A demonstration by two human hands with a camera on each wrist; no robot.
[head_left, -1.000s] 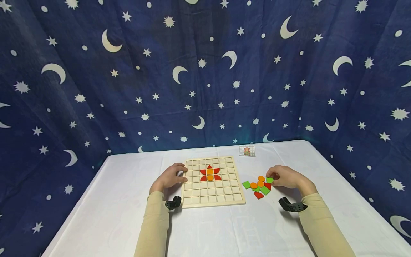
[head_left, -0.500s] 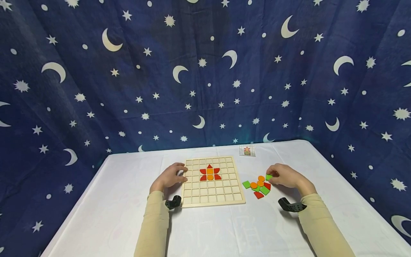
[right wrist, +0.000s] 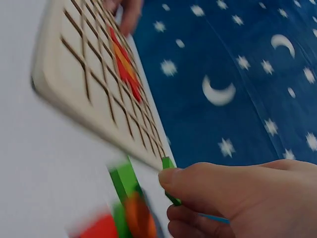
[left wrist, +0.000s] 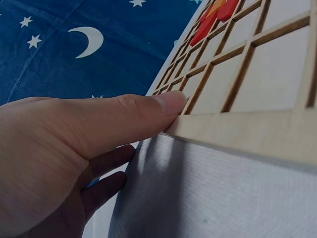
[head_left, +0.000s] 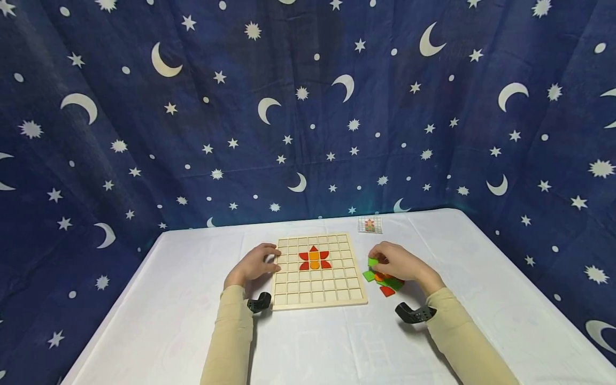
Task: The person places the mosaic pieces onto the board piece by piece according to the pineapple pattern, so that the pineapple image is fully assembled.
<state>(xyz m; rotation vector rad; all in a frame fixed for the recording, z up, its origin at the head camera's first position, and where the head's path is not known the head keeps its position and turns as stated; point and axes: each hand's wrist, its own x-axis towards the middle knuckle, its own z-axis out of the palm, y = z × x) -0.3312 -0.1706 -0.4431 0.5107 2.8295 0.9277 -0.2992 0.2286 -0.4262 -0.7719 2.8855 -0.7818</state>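
In the head view, a square wooden grid board (head_left: 297,299) lies on the white table. Red tiles (head_left: 324,255) and orange tiles (head_left: 314,256) fill a few of its upper middle cells in a flower-like shape. My left hand (head_left: 251,266) rests on the board's left edge; the left wrist view has the thumb (left wrist: 171,102) lying on the rim. Between thumb and fingers, my right hand (head_left: 401,263) pinches a green square tile (right wrist: 169,163), held above the loose pile right of the board. That hand partly covers the pile.
The pile includes a green tile (head_left: 368,276), a red tile (head_left: 387,291) and several orange and green ones. Behind it stands a small card (head_left: 370,224) printed with a grid and a coloured figure. A dark blue star-patterned curtain (head_left: 308,133) borders the table (head_left: 317,347).
My right hand has lifted the green tile from the pile's right side and carried it left towards the board. The left hand stays where it was on the board's edge.
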